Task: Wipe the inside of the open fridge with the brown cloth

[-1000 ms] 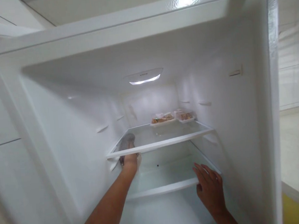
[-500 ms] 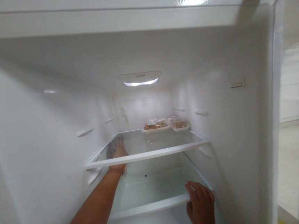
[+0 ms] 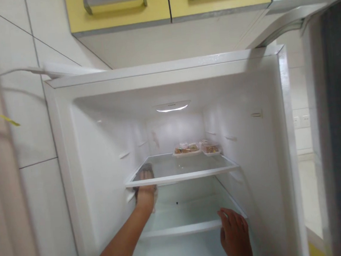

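Yellow cupboards (image 3: 119, 19) have come into view above both hands since the last frame, as the head camera has drawn back; the hands themselves stay by the same parts of the shelves.

Nearest is the right hand (image 3: 235, 232), at the right end of the lower shelf's front edge (image 3: 182, 229), fingers half-curled and thumb apart from them; whether it grips that edge, I cannot tell. Further in, the left hand (image 3: 146, 190) reaches under the left end of the upper shelf (image 3: 189, 176), its fingers seen through the glass against a dark cloth (image 3: 150, 170). This cloth is behind and around the fingers; how tightly they close on it cannot be told.

Beyond the left hand and to its right, two packs of food, a flatter one (image 3: 186, 149) and a boxier one (image 3: 211, 147), sit side by side at the back of the upper shelf. Above and between the hands, a lamp (image 3: 172, 107) glows in the refrigerator's ceiling.
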The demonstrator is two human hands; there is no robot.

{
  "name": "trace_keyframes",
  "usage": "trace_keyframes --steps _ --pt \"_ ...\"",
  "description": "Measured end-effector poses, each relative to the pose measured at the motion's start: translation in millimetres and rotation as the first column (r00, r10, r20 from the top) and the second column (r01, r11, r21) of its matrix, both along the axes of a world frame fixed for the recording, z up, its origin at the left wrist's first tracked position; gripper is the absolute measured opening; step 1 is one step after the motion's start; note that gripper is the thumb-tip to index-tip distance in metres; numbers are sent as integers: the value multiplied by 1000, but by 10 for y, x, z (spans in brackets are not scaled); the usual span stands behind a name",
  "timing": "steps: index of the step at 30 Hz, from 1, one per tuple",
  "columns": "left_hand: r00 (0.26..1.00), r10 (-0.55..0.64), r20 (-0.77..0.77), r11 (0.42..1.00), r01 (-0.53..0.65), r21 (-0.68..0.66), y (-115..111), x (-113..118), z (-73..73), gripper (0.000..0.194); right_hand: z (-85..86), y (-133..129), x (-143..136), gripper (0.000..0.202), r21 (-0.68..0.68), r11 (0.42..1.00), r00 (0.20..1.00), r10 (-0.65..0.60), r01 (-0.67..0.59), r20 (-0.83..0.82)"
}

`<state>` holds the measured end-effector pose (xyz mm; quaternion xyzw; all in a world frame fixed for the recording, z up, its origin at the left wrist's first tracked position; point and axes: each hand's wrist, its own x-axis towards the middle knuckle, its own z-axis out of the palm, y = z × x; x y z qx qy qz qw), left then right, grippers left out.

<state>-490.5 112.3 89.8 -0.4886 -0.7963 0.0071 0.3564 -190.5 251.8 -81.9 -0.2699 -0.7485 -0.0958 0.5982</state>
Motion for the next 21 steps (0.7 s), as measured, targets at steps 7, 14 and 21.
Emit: trace_keyframes --steps 7,14,21 --pt "994 79 -76 989 -88 -121 -452 512 38 60 -17 14 82 50 63 998 997 -2 -3 83" --pt "958 155 -241 936 -221 -275 -1043 788 -207 48 -53 24 76 51 87 996 996 -8 0 90" --pt "962 168 -215 936 -224 -272 -1045 714 -397 48 -104 56 58 50 99 995 996 13 -21 84"
